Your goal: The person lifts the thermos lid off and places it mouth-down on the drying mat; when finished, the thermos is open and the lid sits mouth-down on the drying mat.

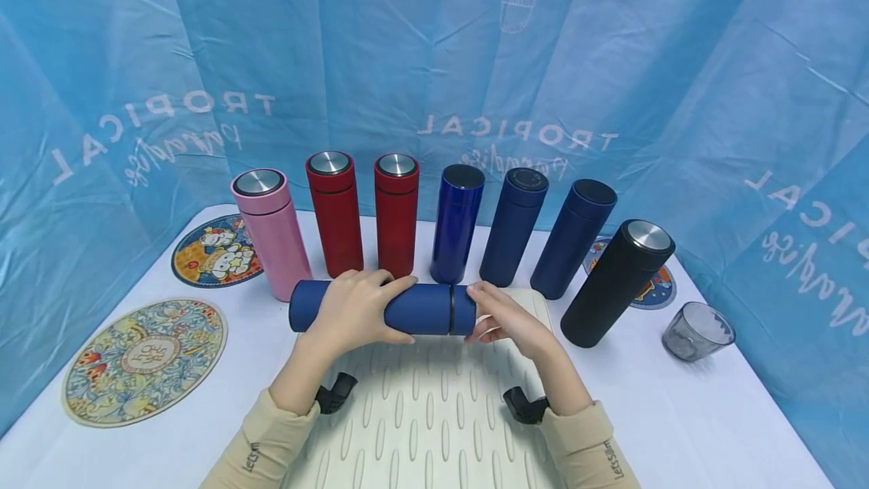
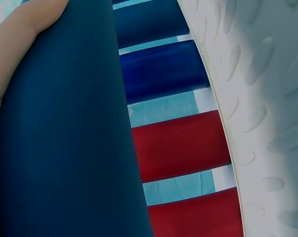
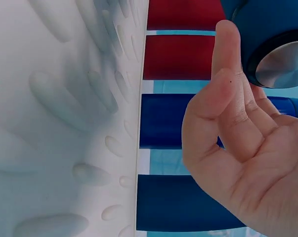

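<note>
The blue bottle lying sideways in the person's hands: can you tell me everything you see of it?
The blue bottle is a smooth, matte navy cylinder. A dark ring marks off its lid, which is on and ends in a shiny, metal-looking disc. It lies roughly level over the far part of the white textured mat. The left hand grips its body; the right hand is at the lid end.

Blue printed drapes [image 1: 380,44] around a white table [image 1: 679,413] suggest a curtained-off booth.
</note>
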The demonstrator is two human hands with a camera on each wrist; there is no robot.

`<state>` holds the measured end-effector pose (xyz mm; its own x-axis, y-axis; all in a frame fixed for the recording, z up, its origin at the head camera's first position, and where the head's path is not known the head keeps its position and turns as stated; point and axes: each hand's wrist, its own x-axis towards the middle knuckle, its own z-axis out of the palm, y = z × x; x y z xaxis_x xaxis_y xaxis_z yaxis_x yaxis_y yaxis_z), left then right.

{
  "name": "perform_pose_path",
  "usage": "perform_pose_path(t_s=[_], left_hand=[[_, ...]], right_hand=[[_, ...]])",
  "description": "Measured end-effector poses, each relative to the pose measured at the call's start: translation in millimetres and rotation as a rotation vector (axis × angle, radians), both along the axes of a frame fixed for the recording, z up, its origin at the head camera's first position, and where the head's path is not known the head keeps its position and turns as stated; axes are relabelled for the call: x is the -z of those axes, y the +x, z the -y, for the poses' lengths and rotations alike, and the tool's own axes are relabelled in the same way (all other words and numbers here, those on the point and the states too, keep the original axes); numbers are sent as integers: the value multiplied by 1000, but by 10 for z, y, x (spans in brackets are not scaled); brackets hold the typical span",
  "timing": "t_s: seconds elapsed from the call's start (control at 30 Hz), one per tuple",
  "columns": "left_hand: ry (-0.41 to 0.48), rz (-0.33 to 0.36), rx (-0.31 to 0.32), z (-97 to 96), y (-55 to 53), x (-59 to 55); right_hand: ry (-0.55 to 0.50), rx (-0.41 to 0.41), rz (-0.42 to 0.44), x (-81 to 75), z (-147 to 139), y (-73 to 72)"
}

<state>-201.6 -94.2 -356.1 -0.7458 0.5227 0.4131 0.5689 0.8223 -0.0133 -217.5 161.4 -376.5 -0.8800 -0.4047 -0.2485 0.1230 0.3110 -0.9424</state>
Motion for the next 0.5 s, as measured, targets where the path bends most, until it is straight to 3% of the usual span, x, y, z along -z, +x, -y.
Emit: perform_pose_path(t_s=[0.5], left_hand=[[7,14,13,0,9,-5]], right_hand=[[-109,-36,10,-6,-22,4]])
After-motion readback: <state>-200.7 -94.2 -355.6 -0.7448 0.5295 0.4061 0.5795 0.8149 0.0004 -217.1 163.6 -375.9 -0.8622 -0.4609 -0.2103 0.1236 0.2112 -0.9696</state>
